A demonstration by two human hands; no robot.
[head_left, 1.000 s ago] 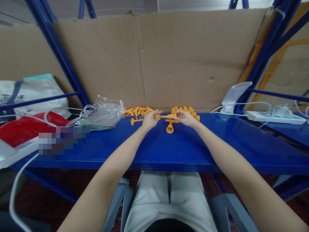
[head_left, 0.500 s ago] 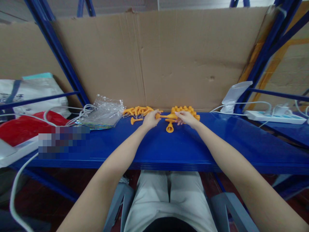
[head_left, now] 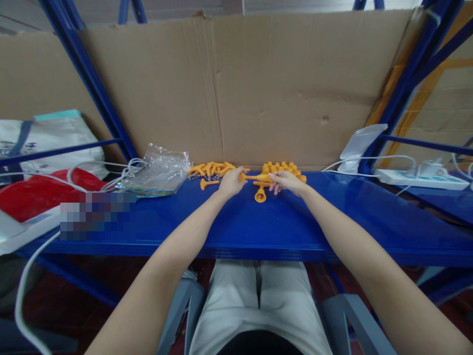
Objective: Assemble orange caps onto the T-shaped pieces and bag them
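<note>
Since half a second ago, my right hand [head_left: 287,182] has drawn slightly toward me, while my left hand [head_left: 230,182] has hardly shifted. Both pinch the orange ribbed rod [head_left: 254,177], left on its thin end and right on its thick end, holding it level just above the blue shelf [head_left: 258,227]. Just below the rod, a trumpet-shaped orange piece [head_left: 259,195] lies on the shelf. Two heaps of orange parts [head_left: 210,169] sit against the cardboard, with a clear plastic bag [head_left: 158,172] further left.
</note>
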